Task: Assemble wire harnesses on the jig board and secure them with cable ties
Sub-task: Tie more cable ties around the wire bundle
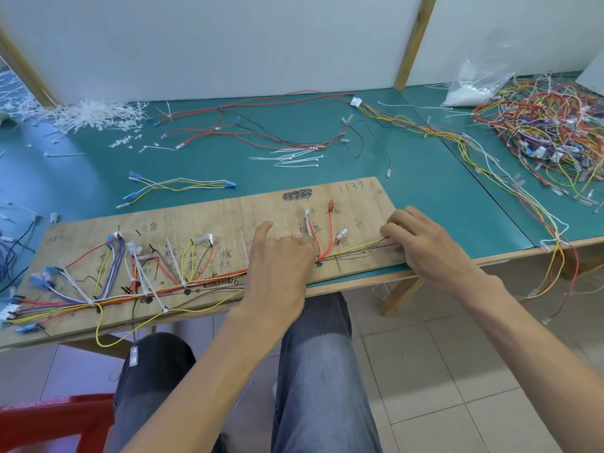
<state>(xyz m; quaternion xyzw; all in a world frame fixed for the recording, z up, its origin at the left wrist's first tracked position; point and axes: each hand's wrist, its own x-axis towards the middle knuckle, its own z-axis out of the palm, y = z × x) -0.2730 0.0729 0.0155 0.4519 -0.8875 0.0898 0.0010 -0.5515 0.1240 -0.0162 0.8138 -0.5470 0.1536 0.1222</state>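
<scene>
The right hand (425,243) curls its fingers and pinches the end of a yellow wire (356,248), drawing it along the line inked on the jig board (212,217). The left hand (281,266) lies over the wire harness (209,282) where the red wires (330,230) branch up; it seems to press the trunk down, but I cannot tell whether it grips anything.

The step looks like routing 1 wire into the trunk between the 2 hands. Next it probably needs laying flush and tying at the branch point, which means freeing 1 hand.

The loose cable ties (294,158) lie on the counter (425,165) beyond the left hand, past the board. A tangled wire heap (549,132) sits well beyond the right hand, and its trailing strands could snag.
</scene>
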